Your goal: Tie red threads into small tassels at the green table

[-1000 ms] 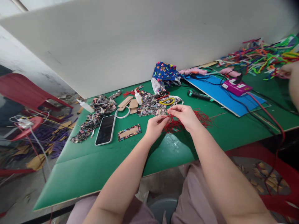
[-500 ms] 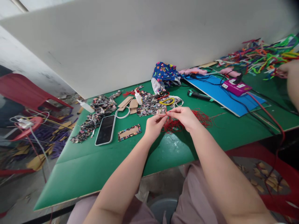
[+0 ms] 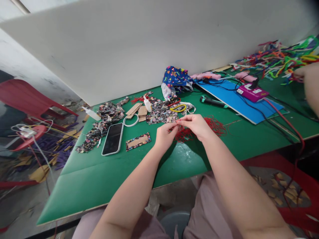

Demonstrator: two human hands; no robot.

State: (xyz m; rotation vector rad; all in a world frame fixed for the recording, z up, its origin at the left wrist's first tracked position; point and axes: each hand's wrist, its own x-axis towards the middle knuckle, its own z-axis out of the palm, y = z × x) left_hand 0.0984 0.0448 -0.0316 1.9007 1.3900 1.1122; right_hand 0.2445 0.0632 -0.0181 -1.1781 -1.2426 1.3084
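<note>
My left hand (image 3: 165, 132) and my right hand (image 3: 194, 125) meet fingertip to fingertip over the green table (image 3: 99, 182). Both pinch a thin red string, of which only a little shows between the fingers. Under and behind my right hand lies a loose heap of red string (image 3: 216, 126). Just beyond the fingers are yellow-handled scissors (image 3: 178, 108) on crumpled floral fabric (image 3: 159, 114). To the left of my left hand lies a cardboard rectangle edged with floral fabric (image 3: 138, 142).
Further left are a phone (image 3: 112, 139), a white tape ring (image 3: 131, 120), cardboard pieces (image 3: 142, 113) and glue bottles (image 3: 147, 104). At right lie a box cutter (image 3: 213, 102), a blue board (image 3: 239, 99) and a purple power strip (image 3: 252, 92) with cables. Another person's arm (image 3: 311, 79) reaches in at far right.
The fingers of both hands have shifted slightly around the red string, and the short upright end above them shows less. The surrounding things stay put.
</note>
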